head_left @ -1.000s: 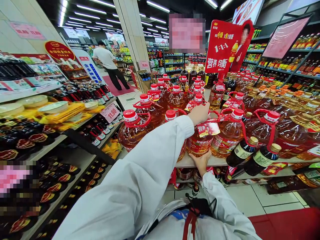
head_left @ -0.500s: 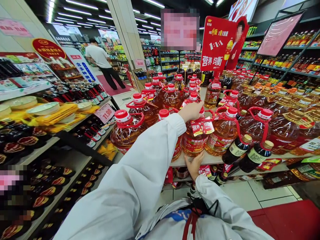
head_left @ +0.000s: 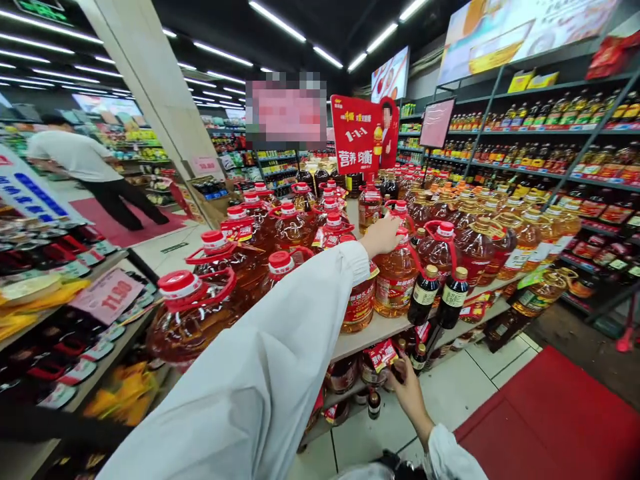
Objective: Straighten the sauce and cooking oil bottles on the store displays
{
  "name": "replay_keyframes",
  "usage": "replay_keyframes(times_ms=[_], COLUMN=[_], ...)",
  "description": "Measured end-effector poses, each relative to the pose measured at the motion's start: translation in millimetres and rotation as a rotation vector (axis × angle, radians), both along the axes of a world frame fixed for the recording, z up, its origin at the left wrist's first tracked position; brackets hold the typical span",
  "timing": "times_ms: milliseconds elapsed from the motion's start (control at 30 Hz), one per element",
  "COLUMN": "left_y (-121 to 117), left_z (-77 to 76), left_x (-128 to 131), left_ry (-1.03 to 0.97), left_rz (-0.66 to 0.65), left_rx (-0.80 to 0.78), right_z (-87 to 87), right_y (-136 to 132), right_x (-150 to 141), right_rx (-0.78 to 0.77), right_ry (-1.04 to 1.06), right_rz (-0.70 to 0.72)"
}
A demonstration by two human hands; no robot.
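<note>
My left hand (head_left: pixel 383 235) reaches out in a white sleeve and is closed around the red handle at the top of a large amber oil jug (head_left: pixel 397 283). The jug stands near the front edge of a display table (head_left: pixel 373 330) packed with similar red-capped jugs. My right hand (head_left: pixel 409 393) is lower, in front of the shelf under the table. Its fingers pinch the edge of a red printed tag (head_left: pixel 381 353). Small bottles sit on that lower shelf behind the tag.
Two small dark bottles (head_left: pixel 425 295) stand just right of the jug. Sauce shelves with a pink price card (head_left: pixel 107 297) line the left. A person in a white shirt (head_left: pixel 75 157) bends over far left. A red mat (head_left: pixel 550 413) covers the floor at right, before wall shelves.
My right hand has dropped from the jug's base to the lower shelf and now pinches a red tag. My left hand stays on the jug's top. The view has swung right.
</note>
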State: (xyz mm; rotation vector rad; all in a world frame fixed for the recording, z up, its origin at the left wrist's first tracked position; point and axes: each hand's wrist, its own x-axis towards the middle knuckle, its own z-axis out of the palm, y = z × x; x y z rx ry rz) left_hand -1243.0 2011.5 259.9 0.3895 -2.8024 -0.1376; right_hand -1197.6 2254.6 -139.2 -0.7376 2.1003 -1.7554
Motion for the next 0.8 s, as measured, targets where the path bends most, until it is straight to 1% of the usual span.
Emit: replay_keyframes(times_ms=[67,133,167,200,233,267,333,433,500,567,600,667,700,733,767,800], left_y=[4.6,8.5,10.5,12.3,13.8,14.7,13.8,7.0,4.2,9.0,15.6,37.5,52.1,68.4,85.3,102.1], left_z=[-7.9,-14.2,-16.8,-19.0,-20.7,-22.0,-22.8,-20.0,-16.7,-14.4,-14.6,-20.5,-27.6,-38.5,-54.0,-74.5], left_x=[-10.4,-17.9,-21.2,-24.4,-27.7,-31.1,-38.2,-47.0,-49.4,-47.1,-43.8,-32.8,-25.4,-17.5,-9.7,-3.0], left_ry=[-0.027,-0.034,-0.031,-0.024,-0.012,-0.003,-0.005,-0.041,-0.068,-0.063,-0.029,0.123,0.224,0.333,0.431,0.497], left_rz=[-0.006,0.003,0.013,0.028,0.046,0.068,0.117,0.183,0.223,0.278,0.306,0.33,0.308,0.261,0.204,0.145], left_rx=[0.037,0.058,0.065,0.07,0.071,0.069,0.067,0.078,0.09,0.091,0.082,0.045,0.028,0.029,0.058,0.121], right_z=[-9.3,-8.1,-1.9,8.3,22.3,40.0,84.0,163.2,218.5,271.7,296.2,338.4,354.7,366.9,374.7,377.9], right_y=[18.5,30.8,34.2,35.7,35.2,33.1,25.4,13.2,8.2,3.8,0.3,-13.3,-24.6,-39.1,-56.7,-76.6], right_x=[5.8,2.3,-3.5,-11.7,-22.2,-34.6,-63.2,-110.1,-142.4,-176.0,-193.4,-227.9,-244.0,-258.7,-271.4,-281.7], right_rx=[0.033,0.065,0.07,0.068,0.061,0.05,0.021,-0.072,-0.132,-0.212,-0.242,-0.265,-0.257,-0.242,-0.215,-0.175], right_ry=[0.009,0.046,0.078,0.123,0.186,0.266,0.474,0.765,0.886,0.963,0.997,1.03,1.028,1.014,0.989,0.957], right_rz=[-0.008,-0.039,-0.058,-0.08,-0.097,-0.125,-0.199,-0.326,-0.302,-0.231,-0.178,-0.031,0.073,0.185,0.299,0.407])
